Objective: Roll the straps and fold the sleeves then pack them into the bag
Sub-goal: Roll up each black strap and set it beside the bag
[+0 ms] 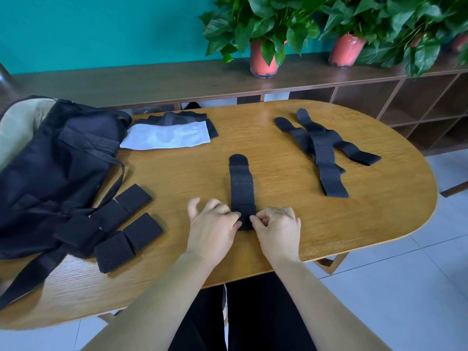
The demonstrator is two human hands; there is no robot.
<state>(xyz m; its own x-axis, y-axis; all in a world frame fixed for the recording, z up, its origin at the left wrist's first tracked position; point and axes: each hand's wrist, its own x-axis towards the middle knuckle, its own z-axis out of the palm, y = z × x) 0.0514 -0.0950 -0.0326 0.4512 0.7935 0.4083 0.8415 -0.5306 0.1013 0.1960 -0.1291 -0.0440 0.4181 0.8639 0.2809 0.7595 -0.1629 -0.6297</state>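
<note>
- Pinching the near end of a black perforated strap (241, 191), the left hand (215, 225) and right hand (277, 224) sit at the middle of the table's (379, 203) near edge. Both hands have fingers curled onto the strap's side edges, the left on its left side and the right on its right.
- That strap lies flat, running straight away from the hands toward the table's centre, with its rounded tab at the far end.
- Left of the hands, toward the left end of the near edge, a cluster of rolled straps (115, 250) lies side by side, touching the bag's webbing.
- The black bag (55, 158) slumps across the table's left edge.
- Toward the right end, loose straps (326, 158) lie flat, overlapping one another.
- At the far edge, left of centre, a white sleeve (166, 136) lies on a black sleeve (177, 117), just beside the bag.
- Beyond the table, potted plants (263, 59) stand on a low wooden shelf (152, 82).
</note>
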